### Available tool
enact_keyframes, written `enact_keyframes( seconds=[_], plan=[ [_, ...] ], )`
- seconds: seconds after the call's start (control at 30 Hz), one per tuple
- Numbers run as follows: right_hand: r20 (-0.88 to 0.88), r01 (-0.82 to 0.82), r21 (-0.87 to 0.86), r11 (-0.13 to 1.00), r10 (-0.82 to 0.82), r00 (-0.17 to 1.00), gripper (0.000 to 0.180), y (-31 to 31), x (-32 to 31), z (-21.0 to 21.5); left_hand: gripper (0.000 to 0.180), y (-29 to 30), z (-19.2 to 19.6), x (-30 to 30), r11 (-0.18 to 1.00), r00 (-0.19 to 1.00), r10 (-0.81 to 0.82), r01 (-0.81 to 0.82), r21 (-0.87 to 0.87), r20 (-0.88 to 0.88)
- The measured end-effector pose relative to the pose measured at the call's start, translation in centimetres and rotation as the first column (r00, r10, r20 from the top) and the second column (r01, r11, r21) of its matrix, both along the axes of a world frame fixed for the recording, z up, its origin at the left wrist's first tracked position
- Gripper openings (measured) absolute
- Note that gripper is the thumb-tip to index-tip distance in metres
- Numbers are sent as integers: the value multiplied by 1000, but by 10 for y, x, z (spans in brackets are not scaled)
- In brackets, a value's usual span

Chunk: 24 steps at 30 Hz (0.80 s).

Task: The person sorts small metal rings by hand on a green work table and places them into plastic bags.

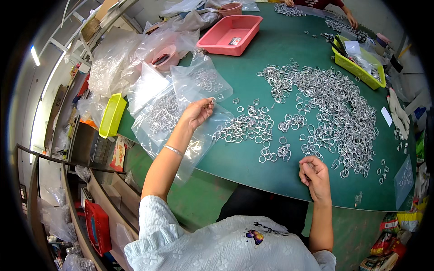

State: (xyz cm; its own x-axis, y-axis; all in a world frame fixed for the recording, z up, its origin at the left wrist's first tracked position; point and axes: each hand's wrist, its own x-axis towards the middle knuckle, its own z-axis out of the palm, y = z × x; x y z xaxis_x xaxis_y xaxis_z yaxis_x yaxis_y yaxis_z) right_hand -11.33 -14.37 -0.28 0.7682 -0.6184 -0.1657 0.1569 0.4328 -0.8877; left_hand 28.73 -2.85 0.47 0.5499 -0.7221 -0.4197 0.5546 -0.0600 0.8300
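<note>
My left hand (pixel 196 113) reaches out over clear plastic bags (pixel 169 113) that hold metal rings, its fingertips pinched together at the mouth of a bag; a ring may be between them, but it is too small to tell. A thin bracelet sits on that wrist. My right hand (pixel 313 174) rests near the front edge of the green table (pixel 253 167), fingers curled inward, apparently around small rings. A big heap of silver metal rings (pixel 330 108) spreads across the table, with a smaller cluster (pixel 246 128) between my hands.
A pink tray (pixel 230 31) stands at the back, a yellow-green bin (pixel 357 67) at the right, a yellow tray (pixel 112 115) off the left edge. Another person's hands (pixel 350 19) work at the far side. White gloves (pixel 398 113) lie at the right. Red crate (pixel 97 226) below left.
</note>
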Motion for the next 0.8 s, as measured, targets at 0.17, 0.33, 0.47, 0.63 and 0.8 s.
enact_keyframes(
  seconds=[0.17, 0.33, 0.47, 0.63, 0.8],
  plan=[
    [2, 14, -8, 1000, -14, 1000, 9, -1, -2, 2, 11, -8, -1, -4, 1000, 997, -1, 0, 17, 74],
    [14, -2, -6, 1000, 2, 1000, 9, -1, -1, 2, 16, -14, -16, 13, 951, 856, 265, -308, 25, 443],
    [11, -11, 4, 1000, 11, 1000, 10, 0, 0, 1, 28, -21, -10, 18, 865, 826, 495, -496, -68, 268],
    [55, 6, 58, 998, -9, 998, 14, -3, -2, 1, 42, -20, 27, -75, 961, 960, 117, -174, -217, -253],
    [267, -50, 205, 978, -7, 964, 25, 0, -4, 6, 51, -4, 53, -177, 888, 852, -330, 134, -441, -406]
  ],
)
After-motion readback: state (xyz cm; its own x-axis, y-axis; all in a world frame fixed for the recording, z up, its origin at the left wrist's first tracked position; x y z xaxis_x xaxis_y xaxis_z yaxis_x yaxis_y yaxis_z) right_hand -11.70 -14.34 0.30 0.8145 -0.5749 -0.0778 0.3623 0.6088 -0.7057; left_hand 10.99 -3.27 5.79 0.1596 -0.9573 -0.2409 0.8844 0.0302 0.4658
